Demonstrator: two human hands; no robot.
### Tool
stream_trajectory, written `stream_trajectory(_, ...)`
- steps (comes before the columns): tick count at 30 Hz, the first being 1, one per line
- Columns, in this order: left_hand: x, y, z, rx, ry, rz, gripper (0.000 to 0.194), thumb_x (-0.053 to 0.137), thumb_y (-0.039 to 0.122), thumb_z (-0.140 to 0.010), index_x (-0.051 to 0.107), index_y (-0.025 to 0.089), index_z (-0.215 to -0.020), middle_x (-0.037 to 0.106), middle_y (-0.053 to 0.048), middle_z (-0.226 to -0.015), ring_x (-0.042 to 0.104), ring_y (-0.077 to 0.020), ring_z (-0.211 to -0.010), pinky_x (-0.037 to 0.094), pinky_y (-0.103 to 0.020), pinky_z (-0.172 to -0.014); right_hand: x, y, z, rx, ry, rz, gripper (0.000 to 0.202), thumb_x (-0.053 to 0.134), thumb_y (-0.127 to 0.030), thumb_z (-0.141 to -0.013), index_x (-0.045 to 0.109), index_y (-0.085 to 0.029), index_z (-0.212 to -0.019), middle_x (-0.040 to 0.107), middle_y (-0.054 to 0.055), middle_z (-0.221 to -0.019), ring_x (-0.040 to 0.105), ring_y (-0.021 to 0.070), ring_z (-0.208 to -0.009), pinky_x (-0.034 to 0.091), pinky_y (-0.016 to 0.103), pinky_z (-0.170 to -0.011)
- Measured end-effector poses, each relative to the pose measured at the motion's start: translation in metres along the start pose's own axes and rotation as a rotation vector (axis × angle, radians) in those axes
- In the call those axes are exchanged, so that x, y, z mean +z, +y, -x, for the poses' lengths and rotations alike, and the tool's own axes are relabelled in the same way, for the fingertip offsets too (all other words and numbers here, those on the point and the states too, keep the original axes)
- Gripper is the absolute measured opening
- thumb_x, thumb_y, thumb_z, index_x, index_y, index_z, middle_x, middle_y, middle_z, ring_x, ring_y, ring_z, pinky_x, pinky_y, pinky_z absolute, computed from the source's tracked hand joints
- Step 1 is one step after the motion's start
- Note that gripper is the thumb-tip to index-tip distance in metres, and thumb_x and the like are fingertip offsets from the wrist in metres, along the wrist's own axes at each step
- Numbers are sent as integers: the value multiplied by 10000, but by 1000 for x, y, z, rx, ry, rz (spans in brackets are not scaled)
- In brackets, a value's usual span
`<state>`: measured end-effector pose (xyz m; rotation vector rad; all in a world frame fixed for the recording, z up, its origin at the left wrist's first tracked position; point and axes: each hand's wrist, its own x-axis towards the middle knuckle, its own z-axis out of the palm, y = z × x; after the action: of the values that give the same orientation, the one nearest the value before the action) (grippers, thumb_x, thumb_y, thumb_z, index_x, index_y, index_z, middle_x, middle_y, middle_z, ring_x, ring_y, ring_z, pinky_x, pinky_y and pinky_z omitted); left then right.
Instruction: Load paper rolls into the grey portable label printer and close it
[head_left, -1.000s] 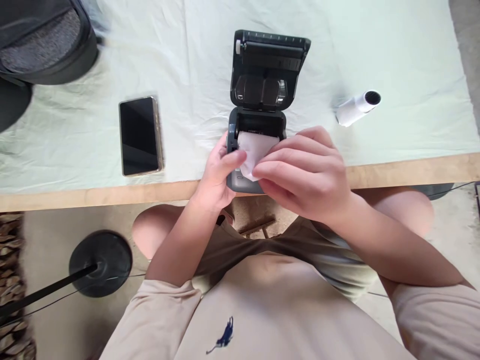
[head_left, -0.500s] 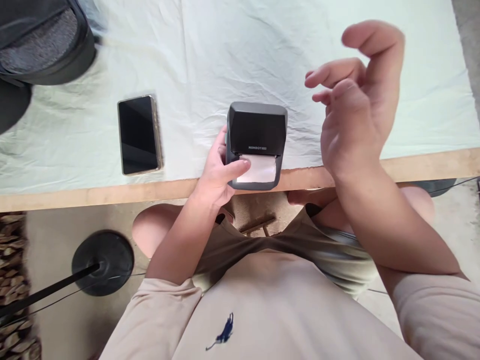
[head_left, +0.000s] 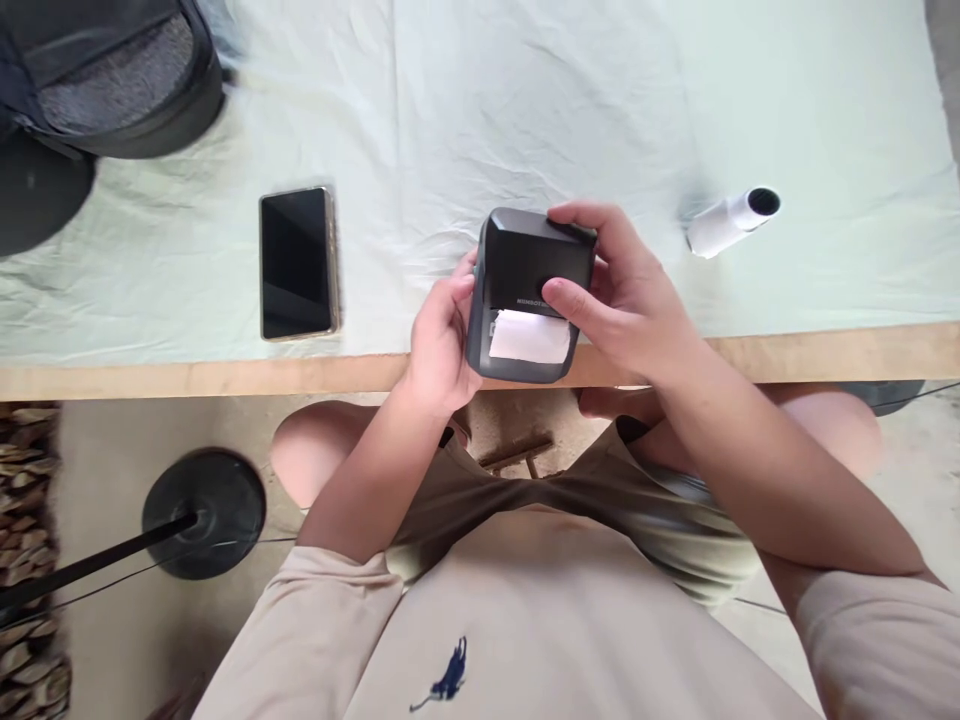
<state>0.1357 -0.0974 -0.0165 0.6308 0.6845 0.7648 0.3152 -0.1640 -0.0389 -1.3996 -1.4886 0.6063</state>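
Note:
A black label printer is held between both hands at the near edge of the table. My left hand wraps its left side, thumb along the edge. My right hand grips the right side, with the thumb on the front face near the lettering and the fingers over the upper corner. Out of the printer's slot comes a piece of white label paper, its upper edge uneven. Further right, a white paper roll with a dark open end lies on the cloth.
A phone lies face up on the left of the cloth. A black bag stands at the far left. The table's wooden edge runs in front of me. A round black stand base is on the floor.
My right hand has come down and left from above the cloth onto the printer. The printer is turned slightly. My left thumb has left the paper. The white roll now shows.

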Motion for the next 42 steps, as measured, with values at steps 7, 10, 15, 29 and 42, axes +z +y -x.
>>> stream_trajectory(7,5,1,2,-13,49,74,111,617,255,-979,714,264,-926,653,-4,-692,814,-286,-1129,691,-392,-992,-23,-24,1,-20,-95,62,685,828,-539,-894,602,-380,-1520,630,64,-1568,635,342,-1458,646,533,-1148)
stream_trajectory(10,6,2,2,-21,53,87,145,575,230,-995,708,253,-941,672,-16,-730,797,-279,-1163,675,-390,-1029,-25,-32,0,-83,-17,115,596,879,-489,-852,670,-371,-1397,685,62,-1420,678,339,-1350,674,488,-960)
stream_trajectory(15,2,1,3,-45,-61,110,182,559,387,-1014,659,236,-1003,811,-86,-1104,702,-361,-1429,641,-492,-1112,-18,-51,-8,-178,399,104,165,771,-364,-1012,630,-303,-950,539,-28,-867,591,125,-640,417,331,-539)
stream_trajectory(29,-2,0,4,-18,-76,65,178,644,423,-958,660,246,-954,806,-88,-1068,688,-381,-1434,621,-489,-1128,-25,-57,-6,-212,201,230,127,746,-311,-993,798,-340,-1105,858,-18,-1250,808,206,-884,587,333,-499)
stream_trajectory(42,-5,-5,9,-20,-115,-36,376,792,376,-913,717,267,-1265,818,-77,-1216,785,-390,-1273,645,-425,-939,-31,-61,-8,-94,-53,744,283,717,-337,-910,769,-348,-1188,786,14,-863,619,249,-612,422,413,-598)
